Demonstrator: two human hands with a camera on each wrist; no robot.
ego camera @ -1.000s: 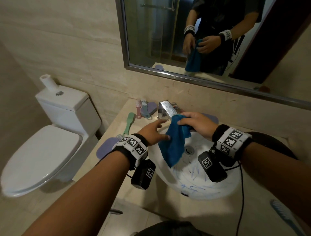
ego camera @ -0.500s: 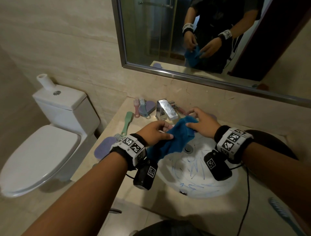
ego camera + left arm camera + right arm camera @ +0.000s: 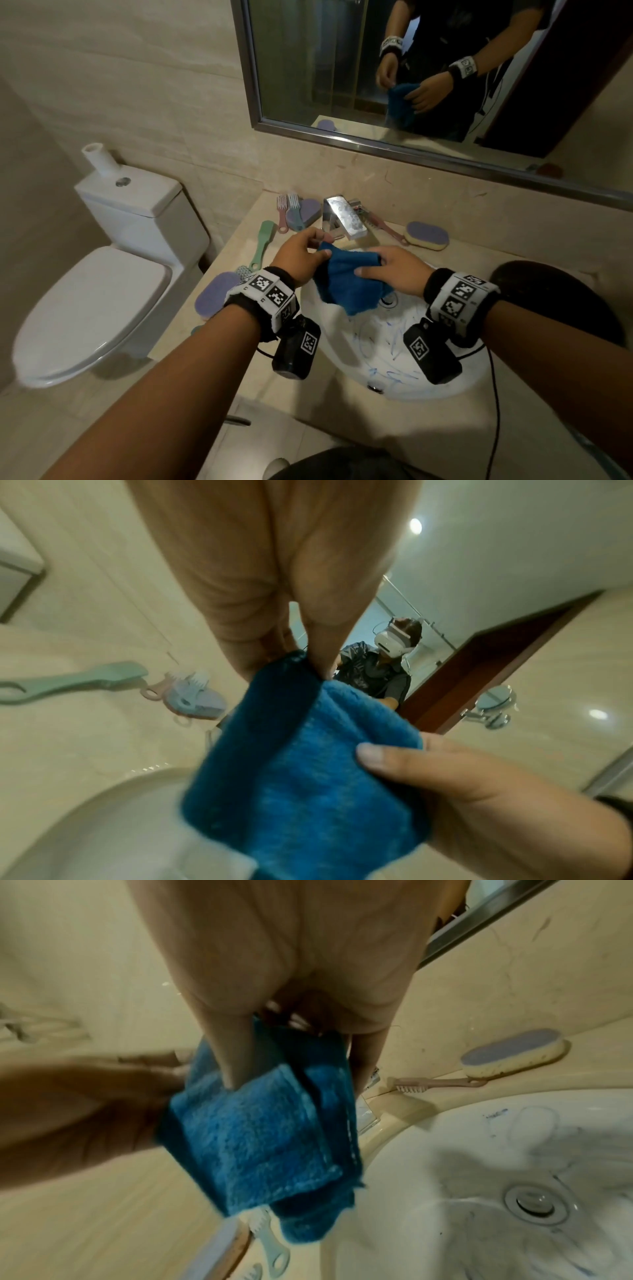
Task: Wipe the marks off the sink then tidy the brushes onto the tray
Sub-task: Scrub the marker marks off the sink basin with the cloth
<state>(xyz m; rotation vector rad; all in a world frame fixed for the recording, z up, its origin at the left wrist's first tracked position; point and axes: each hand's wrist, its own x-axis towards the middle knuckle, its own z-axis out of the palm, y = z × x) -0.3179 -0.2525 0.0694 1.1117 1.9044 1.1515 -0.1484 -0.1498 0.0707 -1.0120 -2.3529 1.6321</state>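
Observation:
A blue cloth (image 3: 349, 284) is bunched between both hands above the white sink (image 3: 394, 380), whose bowl carries blue scribble marks (image 3: 394, 339). My left hand (image 3: 318, 251) pinches the cloth's left corner. My right hand (image 3: 370, 265) grips its right side, thumb on top. In the left wrist view the fingers (image 3: 318, 647) pinch the cloth (image 3: 301, 764). The right wrist view shows the thumb (image 3: 232, 1056) pressed on the folded cloth (image 3: 260, 1137). Brushes lie on the counter: a green one (image 3: 262, 243), a pink and a blue one (image 3: 287, 212), and another pink one (image 3: 387, 229).
A chrome faucet (image 3: 342, 216) stands just behind the hands. Purple sponges lie at the left (image 3: 215, 294), back left (image 3: 310, 210) and back right (image 3: 426, 234). A dark round thing (image 3: 555, 298) sits right of the sink. The toilet (image 3: 96, 308) is at the left, and a mirror (image 3: 411, 68) above.
The cloth hung from my right hand a second ago. My left hand has taken its corner, and both hands have gathered it into a bunch over the bowl.

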